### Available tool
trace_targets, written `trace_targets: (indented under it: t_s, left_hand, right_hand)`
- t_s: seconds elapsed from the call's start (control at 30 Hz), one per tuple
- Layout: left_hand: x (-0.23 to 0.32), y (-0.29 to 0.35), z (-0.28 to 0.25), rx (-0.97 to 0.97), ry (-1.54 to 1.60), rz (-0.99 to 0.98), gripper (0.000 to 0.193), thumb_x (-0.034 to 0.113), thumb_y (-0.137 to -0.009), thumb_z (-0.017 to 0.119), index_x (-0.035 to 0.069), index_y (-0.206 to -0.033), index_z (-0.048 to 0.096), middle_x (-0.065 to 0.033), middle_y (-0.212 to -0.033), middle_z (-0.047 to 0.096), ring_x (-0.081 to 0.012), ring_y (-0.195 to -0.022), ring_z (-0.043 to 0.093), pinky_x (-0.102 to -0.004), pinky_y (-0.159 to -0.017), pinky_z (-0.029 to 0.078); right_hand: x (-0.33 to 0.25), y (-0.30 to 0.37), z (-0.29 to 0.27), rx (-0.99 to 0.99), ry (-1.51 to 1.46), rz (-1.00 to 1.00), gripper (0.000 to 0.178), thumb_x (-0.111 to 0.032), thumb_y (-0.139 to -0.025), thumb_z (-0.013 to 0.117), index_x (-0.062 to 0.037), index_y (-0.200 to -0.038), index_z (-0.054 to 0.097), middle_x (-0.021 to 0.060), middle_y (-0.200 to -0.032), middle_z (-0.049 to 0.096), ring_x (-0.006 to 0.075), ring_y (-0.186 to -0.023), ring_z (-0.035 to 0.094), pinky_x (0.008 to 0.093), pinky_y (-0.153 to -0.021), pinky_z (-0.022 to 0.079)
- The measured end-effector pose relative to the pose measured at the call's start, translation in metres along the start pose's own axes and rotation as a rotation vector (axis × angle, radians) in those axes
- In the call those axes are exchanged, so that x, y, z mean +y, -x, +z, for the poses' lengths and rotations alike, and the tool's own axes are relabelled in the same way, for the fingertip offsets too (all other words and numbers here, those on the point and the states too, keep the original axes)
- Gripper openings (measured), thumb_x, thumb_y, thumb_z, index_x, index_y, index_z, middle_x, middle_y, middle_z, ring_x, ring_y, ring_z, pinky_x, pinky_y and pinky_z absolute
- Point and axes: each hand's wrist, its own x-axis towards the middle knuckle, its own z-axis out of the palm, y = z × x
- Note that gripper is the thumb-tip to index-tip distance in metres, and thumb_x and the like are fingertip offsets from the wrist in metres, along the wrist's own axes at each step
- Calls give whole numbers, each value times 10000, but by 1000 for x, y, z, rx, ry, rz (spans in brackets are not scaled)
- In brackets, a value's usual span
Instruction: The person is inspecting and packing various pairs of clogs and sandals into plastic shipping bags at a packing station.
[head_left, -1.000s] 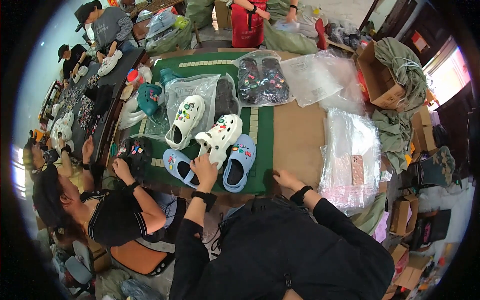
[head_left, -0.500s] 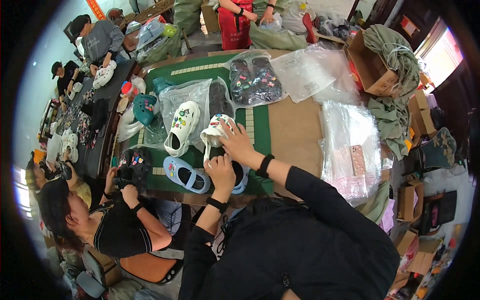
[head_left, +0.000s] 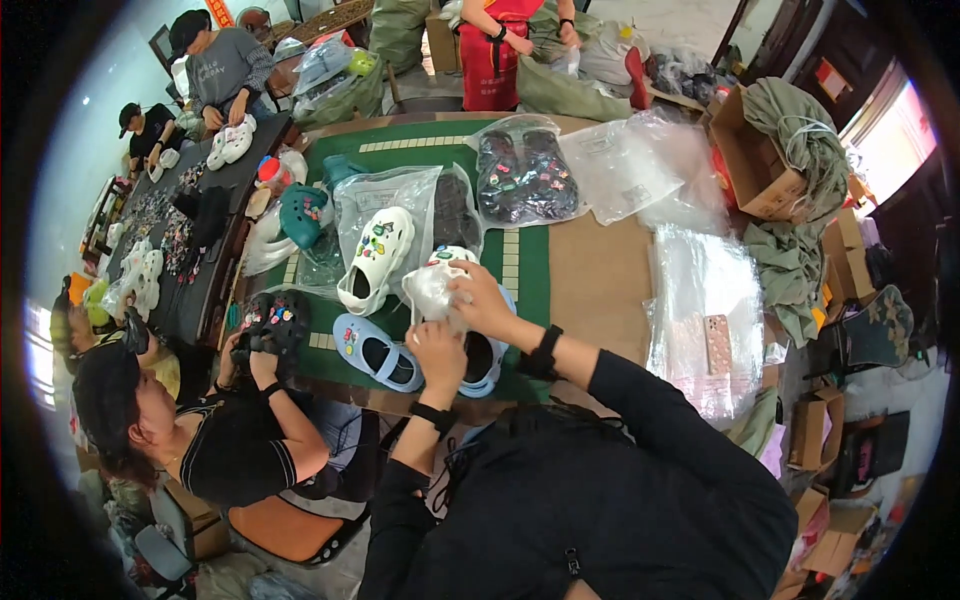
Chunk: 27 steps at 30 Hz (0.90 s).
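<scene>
A white clog [head_left: 449,256] with colourful charms on its toe lies between my hands on the green table mat. Crumpled clear plastic [head_left: 430,292] bulges over its foot opening. My left hand [head_left: 438,352] is closed at the clog's heel end. Against the plastic, along the clog's right side, my right hand [head_left: 485,302] is closed; its fingertips are partly hidden. The matching white clog [head_left: 379,252] rests just left on a clear bag. Nearer me lie a blue strapped clog [head_left: 377,356] and a second blue clog [head_left: 484,362], partly covered by my hands.
Bagged black clogs [head_left: 528,172] are at the far side. Clear bags [head_left: 700,300] and a patterned phone [head_left: 718,343] lie right. A co-worker at left handles black clogs [head_left: 272,322]; a green clog [head_left: 298,217] lies beyond. A cardboard box [head_left: 757,160] stands far right.
More shiny plastic shows over the white clog's opening. My right hand has shifted slightly down toward me; my left stays at the heel. The whole view has shifted slightly.
</scene>
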Motion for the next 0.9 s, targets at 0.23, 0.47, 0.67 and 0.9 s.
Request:
trace_targets:
  t_s: [0.23, 0.47, 0.67, 0.9]
  left_hand:
    - [-52, 2, 0, -131, -224, -182, 384, 127, -732, 610, 60, -1100, 522, -134, -1002, 526, -306, -1046, 460, -456, -957, 279]
    - [40, -31, -28, -713, 1248, -289, 450, 141, -859, 528, 7, -1259, 370, -159, -1148, 513, -213, -1009, 521, -299, -813, 427]
    - [74, -24, -20, -926, 1618, -470, 310, 81, -851, 529, 2, -1144, 469, -111, -1012, 575, -148, -823, 577, -262, -716, 474]
    - [69, -29, -8, -867, 1345, -411, 124, 50, -852, 511, -34, -939, 540, -62, -762, 593, -99, -637, 554, -234, -580, 478]
  right_hand:
    - [2, 50, -72, 190, -383, 212, 174, -30, -772, 564, -12, -940, 525, 91, -1038, 529, 187, -992, 512, 292, -858, 394]
    - [-4, 101, -112, 175, -631, 478, 262, -115, -920, 416, -1, -1149, 475, 21, -1009, 568, 90, -873, 521, 248, -772, 432]
    - [-16, 111, -121, 144, -575, 540, 222, -178, -921, 438, -6, -1025, 533, -9, -820, 552, 63, -707, 493, 217, -609, 417]
    - [-3, 119, -129, 272, -589, 671, 261, -258, -905, 475, -35, -785, 540, -13, -654, 499, 62, -569, 452, 208, -529, 379]
